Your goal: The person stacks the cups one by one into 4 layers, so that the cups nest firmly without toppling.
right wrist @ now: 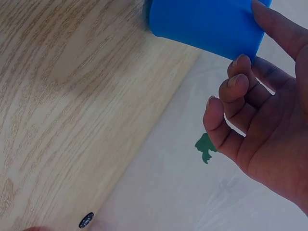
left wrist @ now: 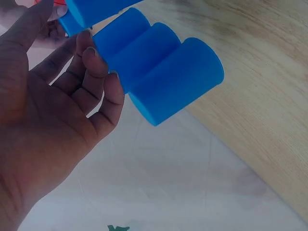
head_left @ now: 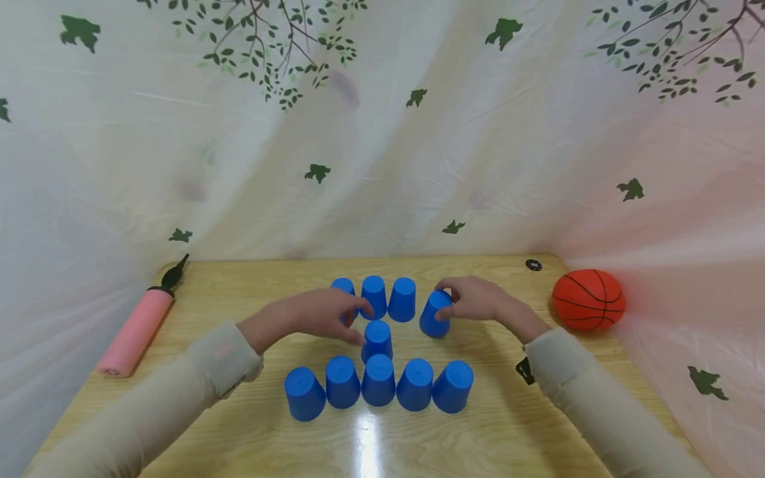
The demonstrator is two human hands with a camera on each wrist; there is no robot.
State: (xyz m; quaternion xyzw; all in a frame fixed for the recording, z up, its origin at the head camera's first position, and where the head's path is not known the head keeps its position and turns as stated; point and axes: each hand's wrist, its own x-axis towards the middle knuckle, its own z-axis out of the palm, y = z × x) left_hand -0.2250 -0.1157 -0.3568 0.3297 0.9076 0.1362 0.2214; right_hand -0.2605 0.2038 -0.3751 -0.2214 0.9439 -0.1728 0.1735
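My right hand [head_left: 475, 299] grips a tilted blue cup [head_left: 435, 313] at the right end of the back row, fingers curled round its top, base edge on the wooden table [head_left: 538, 425]; my left hand [head_left: 323, 313] reaches over the back row [head_left: 387, 297] of upside-down cups with fingers loosely bent, fingertips against the leftmost cup [head_left: 344, 287] and just beside the single middle cup [head_left: 378, 339]; I cannot tell if it truly holds one. A front row of five cups [head_left: 379, 384] stands nearer me; pink pump [head_left: 136, 330] far left, orange ball [head_left: 588, 300] far right

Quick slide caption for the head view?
Right hand grips a tilted blue cup; left hand touches another cup.
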